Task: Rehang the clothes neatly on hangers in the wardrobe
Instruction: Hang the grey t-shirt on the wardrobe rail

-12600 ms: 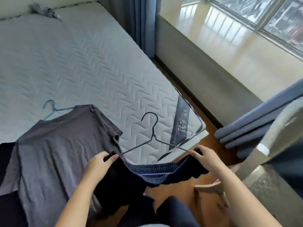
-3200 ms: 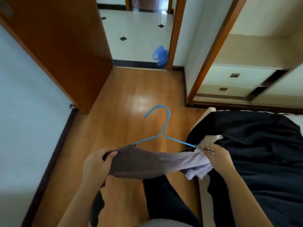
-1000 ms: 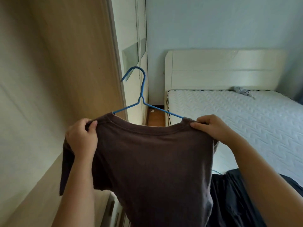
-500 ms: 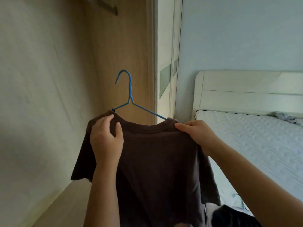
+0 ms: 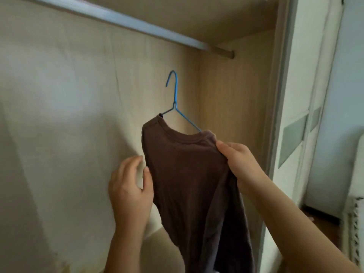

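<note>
Progress in the head view: the brown short-sleeved cotton T-shirt (image 5: 189, 174) is already threaded on the thin blue wire hanger (image 5: 175, 91). Its collar sits round the hanger's neck, but the hook hangs in the air below the pale metal wardrobe rail (image 5: 137, 26) — so this garment is dressed, not yet hung. I judge that what remains is to lift the hook over the rail and let the cloth fall straight; no other clothes are in view. The right hand (image 5: 240, 164) pinches the shirt's shoulder, fingers curled over the cloth and probably the wire beneath. The left hand (image 5: 130, 190) is loosely spread — its thumb touches the shirt's side edge, gripping nothing.
</note>
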`<action>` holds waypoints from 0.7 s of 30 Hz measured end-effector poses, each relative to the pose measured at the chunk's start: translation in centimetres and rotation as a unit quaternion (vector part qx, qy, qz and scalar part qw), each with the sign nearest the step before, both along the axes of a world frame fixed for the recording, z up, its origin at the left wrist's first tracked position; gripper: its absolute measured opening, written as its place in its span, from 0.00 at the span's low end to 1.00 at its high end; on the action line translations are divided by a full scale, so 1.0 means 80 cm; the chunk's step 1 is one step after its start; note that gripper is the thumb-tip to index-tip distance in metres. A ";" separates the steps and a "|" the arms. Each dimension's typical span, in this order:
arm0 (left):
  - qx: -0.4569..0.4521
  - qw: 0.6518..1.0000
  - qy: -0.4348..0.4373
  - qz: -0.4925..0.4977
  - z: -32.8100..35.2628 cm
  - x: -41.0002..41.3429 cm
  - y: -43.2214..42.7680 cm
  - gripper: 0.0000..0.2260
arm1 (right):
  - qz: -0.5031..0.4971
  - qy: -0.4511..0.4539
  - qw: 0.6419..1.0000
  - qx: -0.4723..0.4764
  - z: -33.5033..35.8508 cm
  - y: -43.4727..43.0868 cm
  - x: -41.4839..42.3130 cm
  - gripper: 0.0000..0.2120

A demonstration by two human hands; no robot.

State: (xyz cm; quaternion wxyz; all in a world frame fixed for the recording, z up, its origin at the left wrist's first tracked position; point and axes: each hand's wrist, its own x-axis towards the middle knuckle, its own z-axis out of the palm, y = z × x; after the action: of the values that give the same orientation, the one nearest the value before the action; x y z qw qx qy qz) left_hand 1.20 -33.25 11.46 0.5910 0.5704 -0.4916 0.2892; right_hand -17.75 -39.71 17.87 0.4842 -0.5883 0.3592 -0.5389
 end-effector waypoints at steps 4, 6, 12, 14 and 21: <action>-0.037 0.993 -0.037 0.103 0.069 0.030 -0.023 0.16 | 0.077 -0.035 0.995 -0.047 0.040 -0.051 0.016 0.18; -0.037 0.982 -0.073 0.169 0.113 0.047 -0.031 0.16 | 0.113 -0.054 0.990 -0.067 0.063 -0.071 0.028 0.18; -0.010 0.955 -0.106 0.278 0.247 0.105 -0.029 0.15 | 0.174 -0.061 0.976 -0.117 0.125 -0.101 0.088 0.16; 0.030 0.936 -0.138 0.323 0.287 0.121 -0.028 0.16 | 0.197 -0.063 0.969 -0.133 0.145 -0.104 0.109 0.14; 0.185 0.855 -0.202 0.441 0.375 0.161 -0.032 0.22 | 0.226 -0.085 0.958 -0.156 0.196 -0.122 0.160 0.13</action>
State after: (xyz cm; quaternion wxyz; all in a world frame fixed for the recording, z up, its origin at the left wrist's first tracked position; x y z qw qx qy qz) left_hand 14.09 -35.84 41.47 0.1730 0.7553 -0.3414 0.5321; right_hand -4.97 -49.51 33.55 0.5239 -0.6744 0.0859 -0.5132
